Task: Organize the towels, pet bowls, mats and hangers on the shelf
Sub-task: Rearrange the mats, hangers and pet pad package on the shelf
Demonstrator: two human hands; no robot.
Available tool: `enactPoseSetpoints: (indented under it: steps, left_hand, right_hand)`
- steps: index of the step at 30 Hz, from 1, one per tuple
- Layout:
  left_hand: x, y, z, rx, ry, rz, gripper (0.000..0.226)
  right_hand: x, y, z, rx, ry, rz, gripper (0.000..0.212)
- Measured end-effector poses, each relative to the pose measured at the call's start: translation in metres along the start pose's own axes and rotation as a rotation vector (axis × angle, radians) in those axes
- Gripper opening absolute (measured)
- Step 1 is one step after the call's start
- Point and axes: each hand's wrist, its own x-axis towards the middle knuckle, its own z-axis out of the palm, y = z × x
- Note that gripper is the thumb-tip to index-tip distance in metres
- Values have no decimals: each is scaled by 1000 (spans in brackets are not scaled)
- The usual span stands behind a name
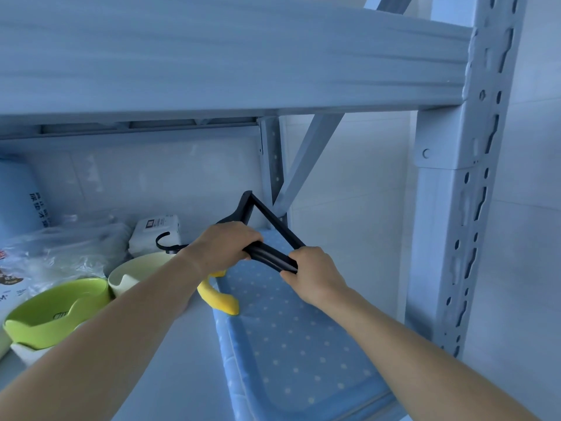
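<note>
Over the mat (288, 344), left hand (223, 246), right hand (314, 276) hold hangers (270, 256) (hook (157, 240) leftward).

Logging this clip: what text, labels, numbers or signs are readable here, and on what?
Blue pack: white Chinese characters, sideways, too blurred to read.
White packet: dark label, print too small to read.
Green bowl: marking on inner wall, illegible.
Plastic bag: print cut off at frame edge, unreadable.
Nothing can be quoted reliably.
</note>
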Motion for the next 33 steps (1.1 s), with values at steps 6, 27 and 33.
enactPoseSetpoints:
  steps: [6,27,33]
  left_hand:
    - [2,-5,3,-3,2,0,19]
    - [-60,-59,35,-173,236,-430,51]
    - [-83,-63,37,-167,295,-582,36]
  right_hand:
    - [9,-5,3,3,-31,13,23]
    - [41,-14,26,-22,-21,124,36]
    - [45,-17,36,-62,-26,91,33]
